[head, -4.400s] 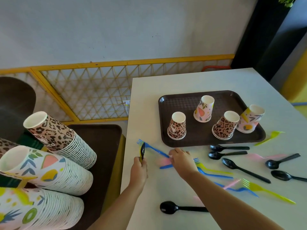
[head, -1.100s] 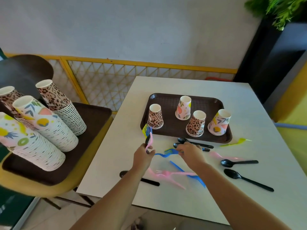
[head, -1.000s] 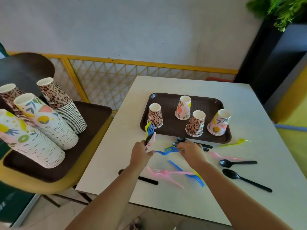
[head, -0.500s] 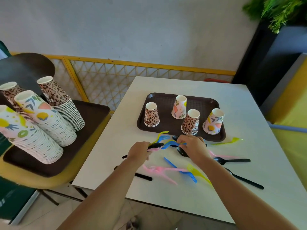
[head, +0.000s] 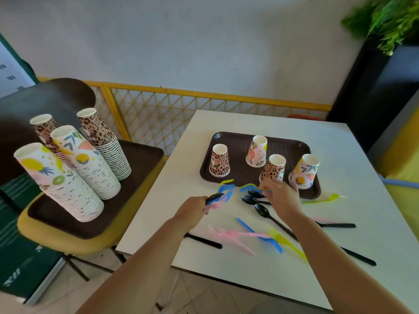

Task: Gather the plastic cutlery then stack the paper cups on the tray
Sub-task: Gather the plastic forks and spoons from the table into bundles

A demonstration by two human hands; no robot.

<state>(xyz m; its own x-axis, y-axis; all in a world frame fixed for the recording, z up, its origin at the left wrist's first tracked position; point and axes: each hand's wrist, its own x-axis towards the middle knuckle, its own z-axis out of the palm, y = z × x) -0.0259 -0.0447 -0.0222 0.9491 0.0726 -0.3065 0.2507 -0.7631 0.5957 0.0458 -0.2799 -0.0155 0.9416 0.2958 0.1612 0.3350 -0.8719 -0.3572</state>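
Observation:
A dark brown tray (head: pixel 240 141) on the white table (head: pixel 353 159) carries several upside-down paper cups, among them a leopard-print cup (head: pixel 219 160) at its left. My left hand (head: pixel 192 209) grips a bundle of cutlery (head: pixel 221 194): a black spoon with blue, yellow and pink forks. My right hand (head: pixel 281 196) pinches a blue and yellow fork (head: pixel 249 186) just in front of the tray. Black spoons (head: pixel 263 210), pink forks (head: pixel 233 234), a blue fork (head: pixel 274 244) and a yellow fork (head: pixel 285 242) lie loose on the table.
A yellow-green fork (head: pixel 324 198) lies right of the tray. Left of the table, a yellow chair (head: pixel 68 245) bears a second brown tray (head: pixel 140 159) with several tall leaning stacks of paper cups (head: pixel 74 175). A yellow lattice fence (head: pixel 181 109) runs behind.
My right hand has lifted a blue and yellow fork off the table by the tray. My left hand's bundle has tipped from upright to pointing right, toward my right hand.

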